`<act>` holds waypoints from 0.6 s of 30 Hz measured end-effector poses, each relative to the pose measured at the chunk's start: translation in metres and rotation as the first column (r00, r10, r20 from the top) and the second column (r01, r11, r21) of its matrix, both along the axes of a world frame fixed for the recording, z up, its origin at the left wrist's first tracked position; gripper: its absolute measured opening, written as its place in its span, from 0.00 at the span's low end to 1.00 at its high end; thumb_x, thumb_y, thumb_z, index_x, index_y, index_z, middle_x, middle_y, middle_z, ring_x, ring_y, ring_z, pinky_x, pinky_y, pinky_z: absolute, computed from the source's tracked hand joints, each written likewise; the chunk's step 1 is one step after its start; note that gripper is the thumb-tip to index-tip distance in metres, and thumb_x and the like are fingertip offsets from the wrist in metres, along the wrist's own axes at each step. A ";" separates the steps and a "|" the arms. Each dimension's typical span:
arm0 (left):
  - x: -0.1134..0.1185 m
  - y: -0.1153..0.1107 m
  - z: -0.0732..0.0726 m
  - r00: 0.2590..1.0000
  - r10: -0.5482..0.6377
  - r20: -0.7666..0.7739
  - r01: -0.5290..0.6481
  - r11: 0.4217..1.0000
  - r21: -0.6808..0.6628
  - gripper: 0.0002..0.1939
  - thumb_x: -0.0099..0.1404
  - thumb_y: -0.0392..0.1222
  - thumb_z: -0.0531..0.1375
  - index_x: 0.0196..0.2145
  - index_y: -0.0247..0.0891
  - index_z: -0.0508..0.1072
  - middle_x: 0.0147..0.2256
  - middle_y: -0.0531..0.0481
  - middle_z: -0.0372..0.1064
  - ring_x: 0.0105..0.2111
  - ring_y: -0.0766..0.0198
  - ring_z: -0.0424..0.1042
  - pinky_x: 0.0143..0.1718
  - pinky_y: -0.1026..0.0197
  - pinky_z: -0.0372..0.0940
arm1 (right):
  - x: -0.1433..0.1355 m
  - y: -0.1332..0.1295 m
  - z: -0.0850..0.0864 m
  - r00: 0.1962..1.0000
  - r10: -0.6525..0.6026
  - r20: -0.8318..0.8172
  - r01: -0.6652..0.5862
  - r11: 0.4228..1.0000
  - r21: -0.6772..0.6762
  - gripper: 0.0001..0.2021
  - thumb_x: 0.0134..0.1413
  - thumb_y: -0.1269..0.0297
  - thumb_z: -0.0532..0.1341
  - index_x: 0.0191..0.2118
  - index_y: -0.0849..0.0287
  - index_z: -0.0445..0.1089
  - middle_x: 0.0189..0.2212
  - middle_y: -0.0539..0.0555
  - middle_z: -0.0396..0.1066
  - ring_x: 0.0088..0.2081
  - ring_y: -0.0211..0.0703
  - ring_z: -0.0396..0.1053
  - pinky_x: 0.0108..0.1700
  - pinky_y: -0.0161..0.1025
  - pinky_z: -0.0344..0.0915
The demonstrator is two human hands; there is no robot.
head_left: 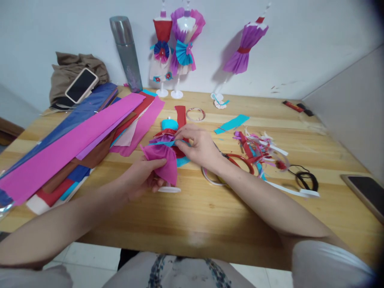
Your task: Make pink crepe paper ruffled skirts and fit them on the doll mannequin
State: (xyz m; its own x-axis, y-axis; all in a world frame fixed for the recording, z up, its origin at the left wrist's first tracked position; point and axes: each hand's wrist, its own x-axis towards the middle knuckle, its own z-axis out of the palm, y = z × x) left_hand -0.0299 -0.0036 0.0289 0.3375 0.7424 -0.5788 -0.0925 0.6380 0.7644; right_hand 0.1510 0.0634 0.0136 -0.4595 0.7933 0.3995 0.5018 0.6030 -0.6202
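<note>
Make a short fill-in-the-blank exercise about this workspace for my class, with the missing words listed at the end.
1. The lower part of the pink skirt is held by the person's ____ hand.
2. By the wall stand ____ dressed mannequins.
3. The purple dress at the far right has a ____ belt.
4. Counting both sides of the table, ____ phones are in view.

Missing words: left; three; red; two.
</note>
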 end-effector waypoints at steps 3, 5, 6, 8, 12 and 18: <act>-0.001 0.000 0.001 0.999 0.040 -0.017 -0.041 0.998 -0.046 0.10 0.63 0.43 0.59 0.28 0.35 0.68 0.13 0.54 0.62 0.12 0.70 0.59 0.12 0.70 0.50 | -0.001 0.002 0.001 1.000 -0.017 0.001 0.017 1.000 -0.010 0.09 0.54 0.74 0.58 0.26 0.57 0.70 0.32 0.54 0.74 0.38 0.44 0.71 0.45 0.42 0.66; -0.001 0.000 0.002 0.998 0.057 -0.018 -0.058 0.997 -0.055 0.10 0.64 0.42 0.57 0.27 0.35 0.68 0.12 0.53 0.61 0.12 0.70 0.58 0.11 0.71 0.50 | -0.002 0.002 0.002 1.000 -0.030 0.006 0.031 0.999 -0.012 0.09 0.54 0.73 0.59 0.26 0.57 0.70 0.32 0.54 0.74 0.38 0.44 0.71 0.45 0.42 0.66; -0.001 0.000 0.002 0.998 0.062 -0.015 -0.063 0.996 -0.057 0.10 0.65 0.41 0.56 0.27 0.35 0.68 0.12 0.53 0.61 0.12 0.70 0.58 0.11 0.71 0.51 | -0.002 0.002 0.002 0.999 -0.037 0.007 0.037 0.999 -0.013 0.08 0.54 0.73 0.59 0.26 0.56 0.70 0.32 0.54 0.74 0.38 0.44 0.71 0.45 0.42 0.66; 0.000 0.000 0.003 0.998 0.064 -0.004 -0.064 0.996 -0.065 0.11 0.65 0.41 0.56 0.26 0.35 0.68 0.13 0.52 0.62 0.12 0.70 0.59 0.11 0.71 0.51 | -0.003 0.002 0.002 0.999 -0.043 0.008 0.043 0.999 -0.013 0.08 0.55 0.73 0.59 0.26 0.55 0.70 0.32 0.54 0.74 0.38 0.45 0.71 0.45 0.43 0.66; 0.005 0.000 0.007 0.999 0.032 0.011 -0.030 0.992 -0.122 0.14 0.67 0.41 0.54 0.25 0.33 0.70 0.13 0.51 0.62 0.12 0.71 0.59 0.10 0.72 0.52 | -0.005 0.002 0.003 0.998 -0.056 0.005 0.056 0.998 -0.008 0.09 0.55 0.73 0.59 0.26 0.55 0.70 0.32 0.54 0.75 0.38 0.45 0.71 0.45 0.43 0.67; 0.006 -0.001 0.011 0.997 0.038 0.074 -0.025 0.984 -0.177 0.15 0.69 0.40 0.52 0.26 0.31 0.70 0.13 0.51 0.62 0.12 0.71 0.60 0.11 0.72 0.53 | -0.005 0.005 0.002 0.997 -0.043 -0.067 0.042 0.999 -0.019 0.09 0.53 0.75 0.59 0.25 0.58 0.71 0.30 0.55 0.74 0.36 0.44 0.71 0.43 0.42 0.66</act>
State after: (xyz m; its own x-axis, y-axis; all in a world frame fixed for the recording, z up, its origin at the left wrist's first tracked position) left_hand -0.0236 -0.0050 0.0403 0.3640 0.6423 -0.6745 -0.1689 0.7577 0.6304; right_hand 0.1461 0.0689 0.0159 -0.3979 0.8185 0.4144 0.4831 0.5709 -0.6639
